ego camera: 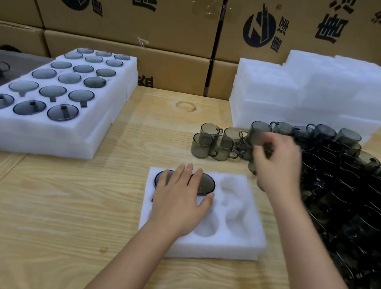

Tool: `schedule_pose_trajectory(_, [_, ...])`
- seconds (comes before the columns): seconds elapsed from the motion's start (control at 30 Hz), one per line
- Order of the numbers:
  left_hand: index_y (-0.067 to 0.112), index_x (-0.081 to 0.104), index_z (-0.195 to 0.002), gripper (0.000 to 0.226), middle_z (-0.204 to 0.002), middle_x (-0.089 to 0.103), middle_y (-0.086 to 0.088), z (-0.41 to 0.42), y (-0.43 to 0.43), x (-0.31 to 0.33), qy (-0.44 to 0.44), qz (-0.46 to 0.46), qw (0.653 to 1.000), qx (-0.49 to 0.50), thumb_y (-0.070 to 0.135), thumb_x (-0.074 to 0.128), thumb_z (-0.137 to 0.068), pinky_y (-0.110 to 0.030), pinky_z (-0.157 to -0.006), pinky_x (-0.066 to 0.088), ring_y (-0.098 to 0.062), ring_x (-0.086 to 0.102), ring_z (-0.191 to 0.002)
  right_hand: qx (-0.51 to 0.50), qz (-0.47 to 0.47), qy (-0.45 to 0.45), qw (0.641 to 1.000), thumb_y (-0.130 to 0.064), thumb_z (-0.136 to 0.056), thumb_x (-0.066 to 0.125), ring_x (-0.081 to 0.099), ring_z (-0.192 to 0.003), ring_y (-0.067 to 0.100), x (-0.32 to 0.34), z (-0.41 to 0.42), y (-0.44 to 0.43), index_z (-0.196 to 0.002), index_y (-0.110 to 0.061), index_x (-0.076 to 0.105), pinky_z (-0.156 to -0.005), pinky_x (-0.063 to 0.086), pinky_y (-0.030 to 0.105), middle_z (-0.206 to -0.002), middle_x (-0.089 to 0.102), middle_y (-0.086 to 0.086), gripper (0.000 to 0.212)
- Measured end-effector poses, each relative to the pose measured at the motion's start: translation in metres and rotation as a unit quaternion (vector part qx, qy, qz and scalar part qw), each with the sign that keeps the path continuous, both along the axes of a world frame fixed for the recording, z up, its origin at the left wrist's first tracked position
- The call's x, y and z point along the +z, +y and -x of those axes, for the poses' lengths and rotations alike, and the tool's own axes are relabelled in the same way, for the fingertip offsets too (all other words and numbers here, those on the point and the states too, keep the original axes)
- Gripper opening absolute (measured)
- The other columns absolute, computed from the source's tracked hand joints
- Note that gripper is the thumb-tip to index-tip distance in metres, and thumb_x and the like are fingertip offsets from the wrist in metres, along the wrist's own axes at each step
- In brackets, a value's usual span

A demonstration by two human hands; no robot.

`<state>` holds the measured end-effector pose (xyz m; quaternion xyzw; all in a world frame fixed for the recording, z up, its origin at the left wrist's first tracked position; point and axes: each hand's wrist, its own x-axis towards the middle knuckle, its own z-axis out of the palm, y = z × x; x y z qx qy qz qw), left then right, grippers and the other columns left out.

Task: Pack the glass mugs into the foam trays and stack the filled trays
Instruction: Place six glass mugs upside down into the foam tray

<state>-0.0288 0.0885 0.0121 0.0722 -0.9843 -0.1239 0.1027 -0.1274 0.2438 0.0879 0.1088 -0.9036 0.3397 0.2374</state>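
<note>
1. I logged the filled trays (pixel 100 134) stacked at the left of the frame, with a mug in every visible pocket.
2. The centre foam tray (pixel 238 243) held at least one glass mug (pixel 206 185); its other visible pockets were empty.
3. The left hand (pixel 180 200) lay flat on that mug, fingers straight.
4. The right hand (pixel 277 164) was at the loose mugs (pixel 352 196); with the blur I could not tell its grip.

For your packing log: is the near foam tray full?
Not full: foam tray shows dark mug glass only under the left hand; right-side pockets empty.

Two bare forearms (pixel 124 259); bare left grip (pixel 182 193), blurred bare right grip (pixel 278 164).
</note>
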Motion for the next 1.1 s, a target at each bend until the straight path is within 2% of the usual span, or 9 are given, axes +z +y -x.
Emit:
schedule_pose_trajectory(0.13, [0.025,0.025,-0.149,0.062,-0.159,0.017,0.002,-0.002,0.0,0.001,0.014,0.001,1.0,0.001,0.055,0.028,-0.095,-0.037,-0.114,-0.001,-0.012,0.009,-0.146,-0.221,-0.262,-0.076,0.936,-0.038,-0.086,0.06,0.034,-0.118,0.037,0.001,0.021,0.046,-0.117,-0.006,0.058,-0.096,0.029,0.044,-0.128,0.043,0.021,0.045])
schedule_pose_trajectory(0.2, [0.025,0.024,-0.149,0.062,-0.159,0.016,0.001,-0.002,0.0,0.002,0.012,0.003,1.0,-0.003,0.055,0.027,-0.095,-0.037,-0.114,-0.001,-0.012,0.009,-0.146,-0.255,-0.332,-0.135,0.898,-0.039,-0.087,0.058,0.03,-0.119,0.037,-0.004,0.025,0.055,-0.118,-0.005,0.056,-0.098,0.028,0.042,-0.131,0.038,0.021,0.046])
schedule_pose_trajectory(0.27, [0.025,0.023,-0.149,0.062,-0.16,0.016,0.001,-0.002,-0.001,0.003,0.005,0.002,1.0,-0.006,0.055,0.027,-0.096,-0.038,-0.115,-0.001,-0.012,0.008,-0.146,-0.255,-0.349,-0.15,0.889,-0.032,-0.088,0.058,0.031,-0.118,0.037,-0.009,0.026,0.058,-0.117,-0.005,0.054,-0.097,0.029,0.041,-0.13,0.037,0.022,0.04])
schedule_pose_trajectory(0.47, [0.025,0.021,-0.15,0.062,-0.16,0.015,0.001,-0.002,-0.002,0.005,-0.007,-0.001,1.0,-0.011,0.055,0.027,-0.096,-0.039,-0.115,-0.002,-0.012,0.006,-0.146,-0.208,-0.311,-0.117,0.92,-0.015,-0.087,0.06,0.033,-0.114,0.038,-0.01,0.028,0.064,-0.109,-0.002,0.06,-0.096,0.03,0.044,-0.125,0.039,0.021,0.025])
schedule_pose_trajectory(0.67, [0.024,0.021,-0.15,0.062,-0.16,0.015,0.001,-0.001,-0.002,0.007,-0.012,-0.017,1.0,-0.009,0.053,0.029,-0.096,-0.039,-0.116,-0.002,-0.012,0.006,-0.146,-0.057,-0.112,-0.115,0.985,-0.022,-0.086,0.065,0.036,-0.121,0.033,0.008,0.011,0.049,-0.089,-0.009,0.069,-0.099,0.032,0.038,-0.125,0.048,0.013,0.014])
schedule_pose_trajectory(0.8, [0.025,0.013,-0.151,0.064,-0.16,0.011,0.003,-0.003,0.001,0.015,0.013,-0.079,0.996,-0.037,0.047,0.038,-0.096,-0.043,-0.116,0.001,-0.014,0.006,-0.147,0.041,0.01,-0.123,0.991,-0.022,-0.079,0.071,0.057,-0.098,0.028,0.02,-0.006,0.027,-0.056,-0.017,0.055,-0.072,0.037,0.029,-0.09,0.063,0.008,0.028])
schedule_pose_trajectory(0.9, [0.027,0.015,-0.15,0.068,-0.158,0.016,0.009,0.0,0.006,0.026,0.086,-0.156,0.979,-0.103,0.042,0.05,-0.094,-0.044,-0.118,0.004,-0.009,0.011,-0.145,0.107,0.121,-0.193,0.968,-0.019,-0.076,0.075,0.063,-0.085,0.025,0.018,-0.016,0.009,-0.051,-0.017,0.054,-0.076,0.047,0.036,-0.088,0.067,0.008,0.032])
schedule_pose_trajectory(1.03, [0.03,0.024,-0.148,0.076,-0.151,0.033,0.011,0.012,0.013,0.038,0.119,-0.176,0.968,-0.134,0.049,0.062,-0.084,-0.04,-0.117,0.005,-0.007,0.023,-0.14,0.151,0.113,-0.217,0.958,-0.028,-0.074,0.075,0.046,-0.053,0.01,0.01,-0.025,-0.008,-0.055,-0.019,0.053,-0.057,0.035,0.026,-0.055,0.053,-0.008,0.031])
schedule_pose_trajectory(1.1, [0.029,0.036,-0.141,0.07,-0.139,0.048,0.012,0.017,0.014,0.041,0.131,-0.198,0.963,-0.127,0.05,0.066,-0.082,-0.04,-0.117,0.007,-0.006,0.036,-0.132,0.143,0.088,-0.2,0.965,-0.036,-0.074,0.074,0.047,-0.054,0.005,0.007,-0.027,-0.012,-0.061,-0.022,0.056,-0.054,0.032,0.025,-0.057,0.054,-0.012,0.026])
